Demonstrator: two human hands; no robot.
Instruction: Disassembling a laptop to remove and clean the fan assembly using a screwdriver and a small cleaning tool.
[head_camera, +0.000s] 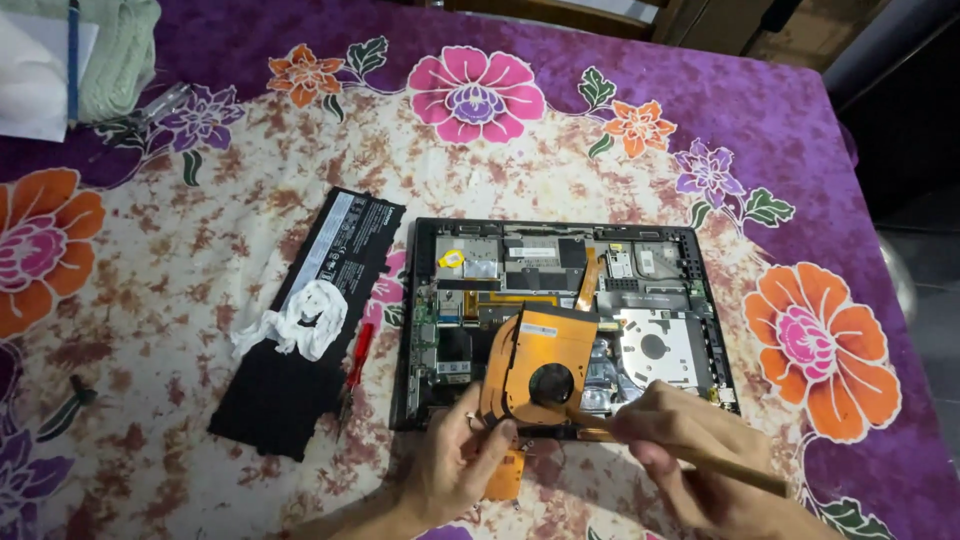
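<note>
Copper-toned metal fan (540, 365) (matt cloth (180, 250))

This looks like a home, with repair work done on a household table rather than a bench. The table is covered by a purple batik cloth printed with large pink and orange flowers (200, 250). At its far left corner lie a folded pale green knitted cloth (120, 50) and a white sheet of paper (35, 75). Beyond the far edge stands brown wooden furniture (560, 15).
</note>
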